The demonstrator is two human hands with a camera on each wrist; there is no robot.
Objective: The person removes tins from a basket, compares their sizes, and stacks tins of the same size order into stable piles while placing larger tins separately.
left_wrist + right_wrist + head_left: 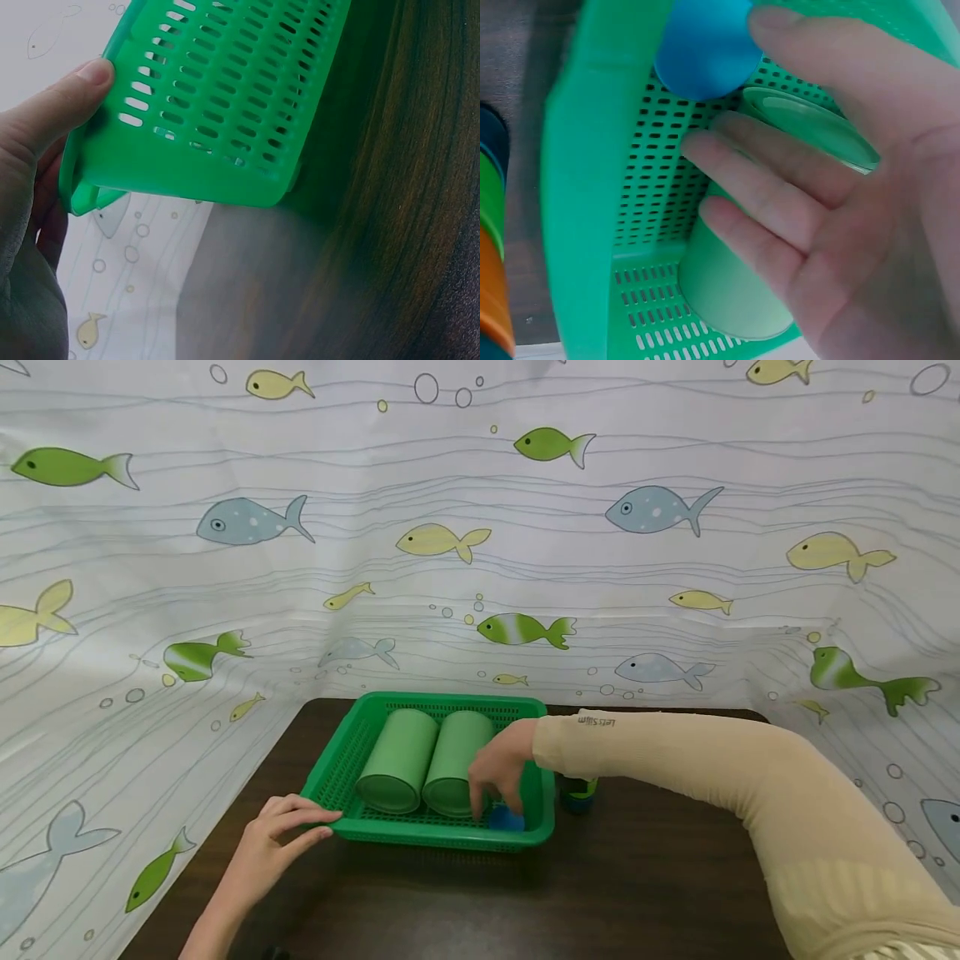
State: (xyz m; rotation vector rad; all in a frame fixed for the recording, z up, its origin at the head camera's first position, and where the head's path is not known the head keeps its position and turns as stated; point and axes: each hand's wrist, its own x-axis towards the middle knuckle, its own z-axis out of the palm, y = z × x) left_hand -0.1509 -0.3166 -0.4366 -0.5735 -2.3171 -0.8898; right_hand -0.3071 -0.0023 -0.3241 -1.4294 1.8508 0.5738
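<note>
A green perforated plastic basket [442, 837] stands on the dark table. My left hand [281, 835] grips the rim at its near left corner, thumb on one side of the wall and fingers on the other, as the left wrist view shows. Two pale green cylindrical cans [401, 752] lie side by side inside. Over the basket's right part hangs my right hand [501, 767], fingers apart and pointing down. Just below them a small blue object [507, 818], perhaps a cup, sits in the near right corner. In the right wrist view the thumb tip overlaps its edge; whether they touch I cannot tell.
Just right of the basket stands a multicoloured object [577, 795] with blue, green and orange bands [491, 285], partly hidden by my right sleeve [660, 760]. A fish-patterned white sheet [480, 568] rises behind and beside the dark table [637, 877].
</note>
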